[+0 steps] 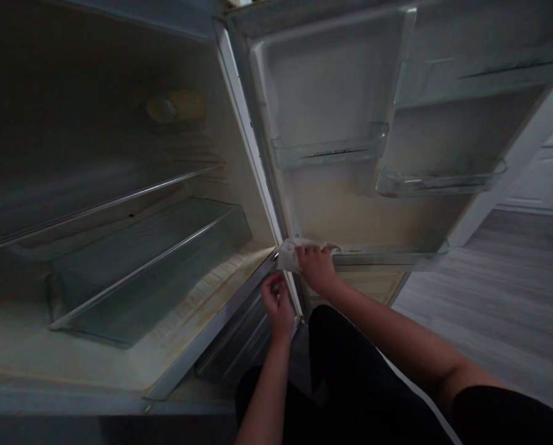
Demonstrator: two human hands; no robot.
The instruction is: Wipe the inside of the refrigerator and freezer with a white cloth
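Note:
The fridge door [332,74] stands wide open on the right, joined to the fridge cabinet [248,130] along the hinge side. My right hand [317,267] is closed on a white cloth [289,254], pressing it to the lower inner door beside the hinge edge. Just below and left of it is my left hand [277,303], close to the cabinet's front corner. Its fingers are curled in toward the thumb, and whatever may be between them is too small and dark to make out.
Inside the cabinet are a glass shelf edge [119,201], a clear crisper drawer [165,272] and a yellowish lamp cover [177,106]. Clear door bins [332,148] jut from the door. A lower compartment [234,340] lies beneath. Grey wood floor [499,284] and white cabinets [536,179] are at right.

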